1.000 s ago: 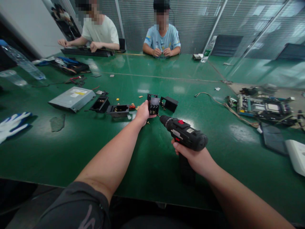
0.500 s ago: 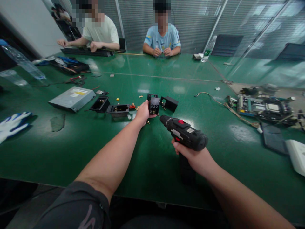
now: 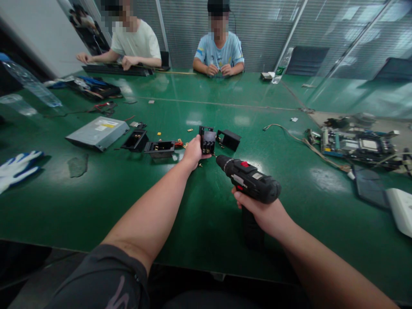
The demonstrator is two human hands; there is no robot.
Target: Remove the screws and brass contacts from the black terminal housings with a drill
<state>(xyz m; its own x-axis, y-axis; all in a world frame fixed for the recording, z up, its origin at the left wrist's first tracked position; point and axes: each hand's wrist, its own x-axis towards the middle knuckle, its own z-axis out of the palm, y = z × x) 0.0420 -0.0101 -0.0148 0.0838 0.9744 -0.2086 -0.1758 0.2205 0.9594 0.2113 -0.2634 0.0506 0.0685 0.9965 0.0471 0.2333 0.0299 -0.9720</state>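
My left hand (image 3: 193, 153) is closed around a black plastic socket box (image 3: 208, 141), tilted up so that its brass terminals face me. In my right hand (image 3: 254, 206) is a black cordless drill (image 3: 251, 178) with red buttons, gripped by its handle. The drill's tip points at the lower right edge of the held box; whether it touches a screw is too small to tell. Just behind to the right lies another black box (image 3: 230, 140). Two more open black boxes, a nearer one (image 3: 160, 148) and a farther one (image 3: 135, 140), sit left of my hand.
Small brass pieces (image 3: 190, 130) lie scattered around. To the left are a grey disc drive (image 3: 98, 132) and a white-blue glove (image 3: 19, 169). A circuit board (image 3: 357, 143) with cables, a black flat case (image 3: 370, 186) and a white power strip (image 3: 401, 210) are at right. Two people sit across the green table.
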